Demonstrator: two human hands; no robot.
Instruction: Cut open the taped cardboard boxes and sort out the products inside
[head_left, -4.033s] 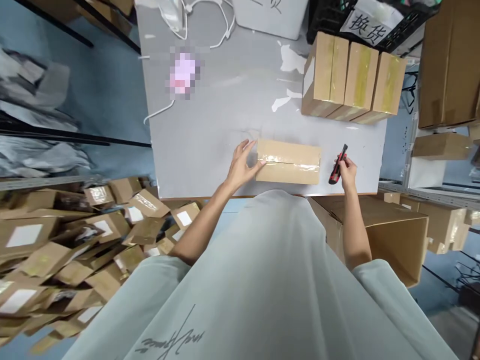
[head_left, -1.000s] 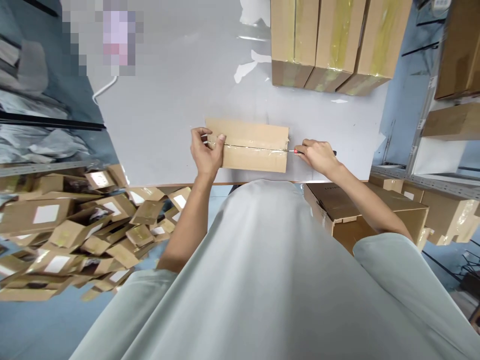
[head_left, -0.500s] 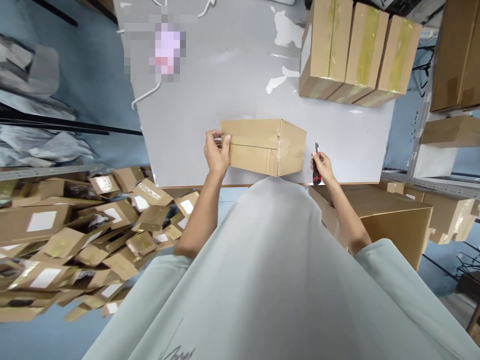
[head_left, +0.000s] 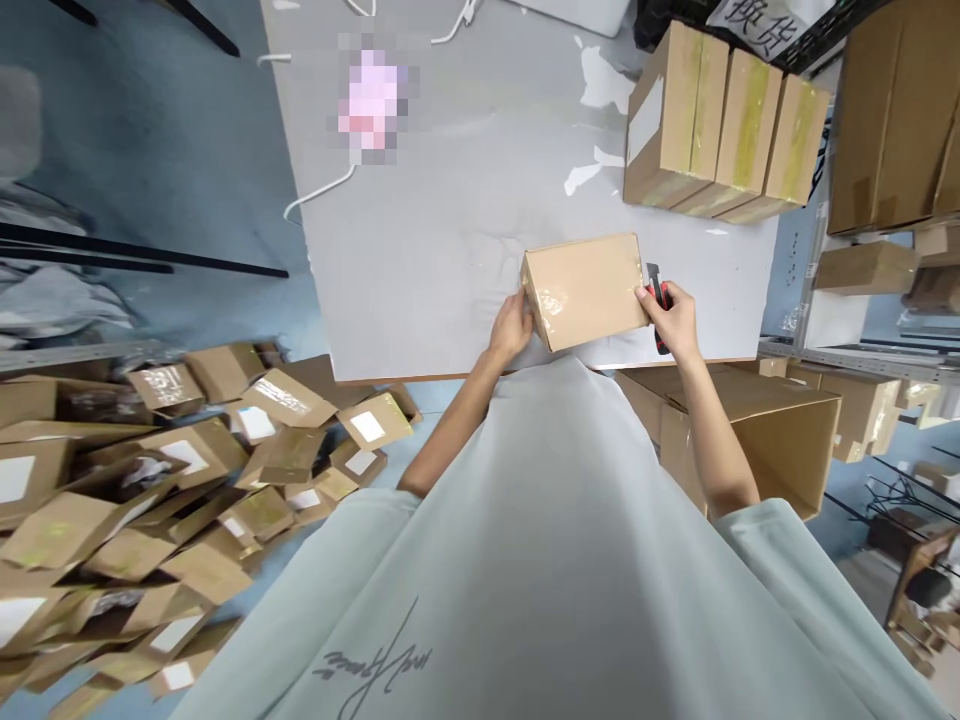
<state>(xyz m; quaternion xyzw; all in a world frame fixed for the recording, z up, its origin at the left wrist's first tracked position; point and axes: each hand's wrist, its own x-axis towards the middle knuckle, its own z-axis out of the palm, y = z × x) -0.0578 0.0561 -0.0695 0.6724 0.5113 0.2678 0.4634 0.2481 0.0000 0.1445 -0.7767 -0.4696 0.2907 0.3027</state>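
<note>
A closed cardboard box (head_left: 589, 290) is near the front edge of the grey table (head_left: 405, 300), slightly tilted, with clear tape at its left end. My left hand (head_left: 512, 325) grips that left end, its fingertips partly hidden behind the box. In my right hand (head_left: 673, 318) is a red and black utility knife (head_left: 660, 300), its tip pointing away from me. The thumb of the same hand presses on the box's right end.
Three taped cardboard boxes (head_left: 720, 130) stand at the table's back right. A white cable (head_left: 321, 190) lies at the left. Opened boxes (head_left: 285, 455) are heaped on the floor at left; a large open carton (head_left: 787, 440) stands below the table's right side.
The box has been turned so another face shows, with its taped end now at left. My left hand has shifted right along with it, and my right hand now touches the box.
</note>
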